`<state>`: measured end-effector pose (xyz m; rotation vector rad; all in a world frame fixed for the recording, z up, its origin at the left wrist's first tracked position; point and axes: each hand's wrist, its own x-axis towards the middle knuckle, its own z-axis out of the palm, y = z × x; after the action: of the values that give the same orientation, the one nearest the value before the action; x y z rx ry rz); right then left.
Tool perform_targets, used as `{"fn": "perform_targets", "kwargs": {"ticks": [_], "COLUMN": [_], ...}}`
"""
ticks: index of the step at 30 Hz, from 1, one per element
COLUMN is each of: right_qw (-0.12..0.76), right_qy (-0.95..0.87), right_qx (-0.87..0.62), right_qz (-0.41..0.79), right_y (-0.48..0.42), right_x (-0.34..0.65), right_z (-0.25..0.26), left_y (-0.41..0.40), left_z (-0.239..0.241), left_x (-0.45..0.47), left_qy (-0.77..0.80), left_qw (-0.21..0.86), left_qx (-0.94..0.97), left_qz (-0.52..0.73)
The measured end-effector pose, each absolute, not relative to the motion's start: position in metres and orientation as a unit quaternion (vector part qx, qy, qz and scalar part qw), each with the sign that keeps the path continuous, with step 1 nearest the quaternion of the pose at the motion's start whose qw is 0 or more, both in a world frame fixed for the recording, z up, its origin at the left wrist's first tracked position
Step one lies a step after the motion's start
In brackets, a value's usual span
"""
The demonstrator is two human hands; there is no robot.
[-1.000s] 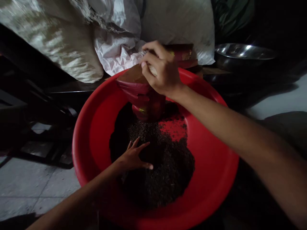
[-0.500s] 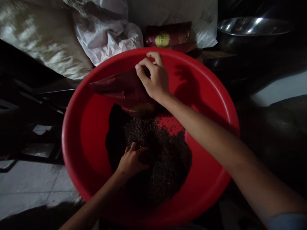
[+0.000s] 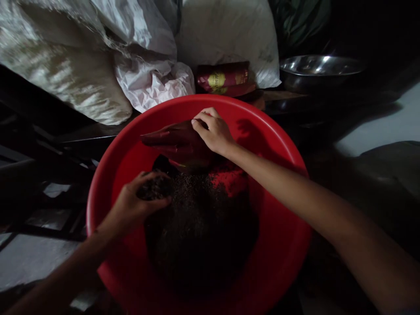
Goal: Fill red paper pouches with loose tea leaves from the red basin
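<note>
A heap of dark, dry shreds, looking like loose tea leaves, lies in a big red plastic tub. My left hand is raised over the heap's left side, its fingers curled round a handful of the shreds. At the tub's far side, my right hand pinches the upper edge of a maroon bag. The bag leans over, its lower end down by the heap; its mouth points left, toward my left hand. Deep shadow hides the near part of the heap.
Behind the tub lies another maroon packet with a yellow label. White sacks and a large pale sack stand at the back. A shiny metal basin sits back right. Tiled floor shows lower left.
My left hand has come up out of the heap and moved left, now with a handful of shreds. My right hand still holds the bag. The view has tilted up slightly.
</note>
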<state>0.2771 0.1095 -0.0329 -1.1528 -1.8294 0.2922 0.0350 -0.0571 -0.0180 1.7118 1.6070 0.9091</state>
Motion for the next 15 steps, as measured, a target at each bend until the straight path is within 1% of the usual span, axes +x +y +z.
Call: {"fn": "perform_targets", "kwargs": {"ticks": [2,4,7,9,11,13,15], "right_qw": [0.473,0.495,0.538,0.546,0.542,0.537,0.531], "right_qy": [-0.741,-0.739,-0.718,-0.699,-0.670,-0.645,-0.642], "right_qx": [-0.456,-0.431,-0.410,-0.417,-0.430,-0.426,-0.404], "right_qz": [0.140,0.155,0.165,0.201,0.270,0.338,0.377], "right_y": [0.108,0.104,0.097,0.097,0.101,0.109,0.116], "right_x": [0.272,0.266,0.264,0.265,0.267,0.268,0.270], "right_z": [-0.035,-0.033,-0.023,-0.016,-0.011,-0.008,-0.006], "left_y": [-0.051,-0.044,-0.023,-0.001,0.023,0.045,0.062], "left_z": [0.027,0.065,0.098,0.105,0.104,0.100,0.096], "left_x": [0.041,0.053,0.073,0.084,0.091,0.094,0.094], "left_qy": [0.587,0.569,0.524,0.494,0.477,0.467,0.449], "left_qw": [0.294,0.269,0.195,0.137,0.083,0.046,0.023], "left_qx": [0.633,0.645,0.727,0.777,0.816,0.847,0.871], "left_qz": [0.410,0.433,0.398,0.366,0.315,0.249,0.198]}}
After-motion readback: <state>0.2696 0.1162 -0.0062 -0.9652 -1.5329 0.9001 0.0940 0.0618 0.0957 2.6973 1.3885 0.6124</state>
